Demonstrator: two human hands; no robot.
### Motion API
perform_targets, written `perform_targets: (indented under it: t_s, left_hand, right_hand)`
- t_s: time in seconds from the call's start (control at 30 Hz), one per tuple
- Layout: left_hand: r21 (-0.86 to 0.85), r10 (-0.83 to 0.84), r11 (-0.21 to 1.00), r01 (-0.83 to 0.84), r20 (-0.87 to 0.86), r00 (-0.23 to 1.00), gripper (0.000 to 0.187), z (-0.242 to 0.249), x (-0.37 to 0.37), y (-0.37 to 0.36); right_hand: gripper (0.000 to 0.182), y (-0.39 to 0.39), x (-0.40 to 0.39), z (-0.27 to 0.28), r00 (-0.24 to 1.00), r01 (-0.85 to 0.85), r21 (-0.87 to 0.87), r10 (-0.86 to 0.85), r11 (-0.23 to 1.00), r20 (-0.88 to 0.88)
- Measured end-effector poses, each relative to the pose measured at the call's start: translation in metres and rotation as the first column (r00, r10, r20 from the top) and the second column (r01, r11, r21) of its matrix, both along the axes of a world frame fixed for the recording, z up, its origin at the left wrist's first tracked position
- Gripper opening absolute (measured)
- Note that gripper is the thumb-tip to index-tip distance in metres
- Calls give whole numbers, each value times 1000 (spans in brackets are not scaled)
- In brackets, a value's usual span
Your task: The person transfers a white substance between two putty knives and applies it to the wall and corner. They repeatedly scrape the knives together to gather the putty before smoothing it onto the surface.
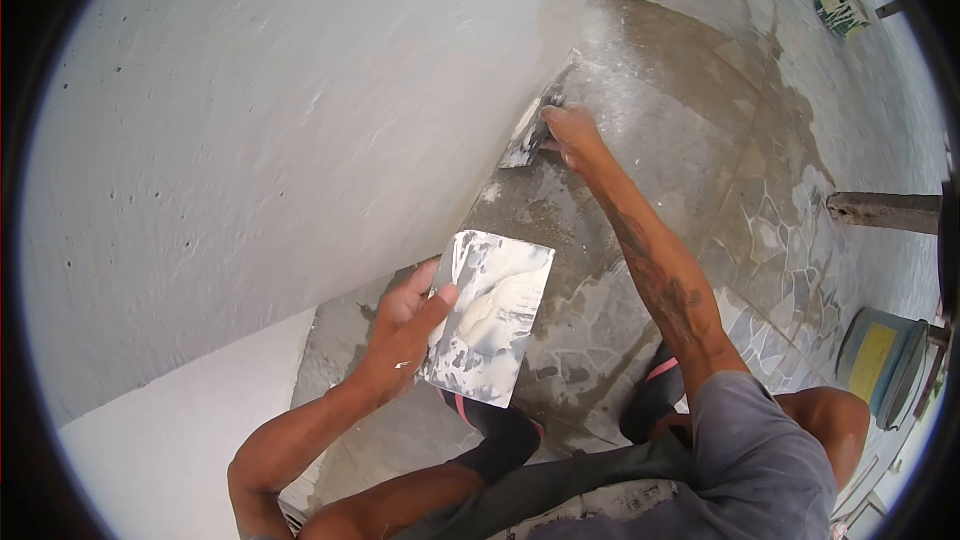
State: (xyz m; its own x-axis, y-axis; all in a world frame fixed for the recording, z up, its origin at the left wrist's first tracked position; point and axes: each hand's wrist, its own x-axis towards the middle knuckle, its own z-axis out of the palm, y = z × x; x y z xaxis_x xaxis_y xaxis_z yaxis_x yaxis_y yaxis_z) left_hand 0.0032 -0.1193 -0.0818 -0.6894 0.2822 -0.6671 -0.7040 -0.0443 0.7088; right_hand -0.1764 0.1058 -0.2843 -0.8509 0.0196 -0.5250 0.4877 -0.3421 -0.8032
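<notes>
My left hand (pixel 405 325) grips the edge of a flat metal plastering blade (pixel 490 320), its face smeared with white filler and a thicker cream-coloured heap in the middle. My right hand (pixel 572 135) is closed round a second broad blade, a putty knife (pixel 528 130), also streaked with white. That knife lies against the lower edge of the grey wall (pixel 270 130), close to the floor. Its handle is hidden by my fingers. The wall has small pits and faint streaks.
The concrete floor (pixel 690 160) has damp patches and a stone-like pattern. A grey bucket with a yellow label (pixel 875 360) stands at the right, below a wooden post (pixel 885 212). A paint-stained container (pixel 840 10) is at the upper right. White wall (pixel 190 430) lies lower left.
</notes>
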Motion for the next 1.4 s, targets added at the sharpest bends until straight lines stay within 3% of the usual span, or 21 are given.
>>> perform_targets:
  t_s: [0.2,0.5,0.6,0.7,0.8,1.0,1.1,1.4]
  left_hand:
    - [6,10,1000,-10,-16,1000,42,0,5,-3]
    - [29,32,999,-31,-20,999,44,-4,12,-4]
    - [43,34,999,-33,-26,999,45,-1,12,-2]
    - [42,22,999,-21,-37,999,47,1,12,0]
    - [25,8,1000,-7,-40,999,47,1,13,2]
    - [-7,2,1000,-2,-31,1000,48,-1,11,6]
    - [-8,8,1000,-8,-24,1000,49,0,12,5]
    - [3,27,1000,-27,-25,999,49,-3,14,3]
  right_hand:
    - [34,-10,-8,22,995,-9,15,11,1000,-99]
    - [28,-2,-1,77,975,-24,133,52,991,-214]
    - [20,17,4,84,978,103,109,-80,989,-193]
    - [15,41,-3,28,993,85,264,-61,961,-96]
    - [16,31,13,32,997,68,310,-54,948,-55]
    - [21,16,8,-8,992,62,120,-48,991,-120]
    - [23,11,2,-17,995,54,188,-38,981,-89]
    - [36,2,10,21,999,23,242,-10,970,-53]
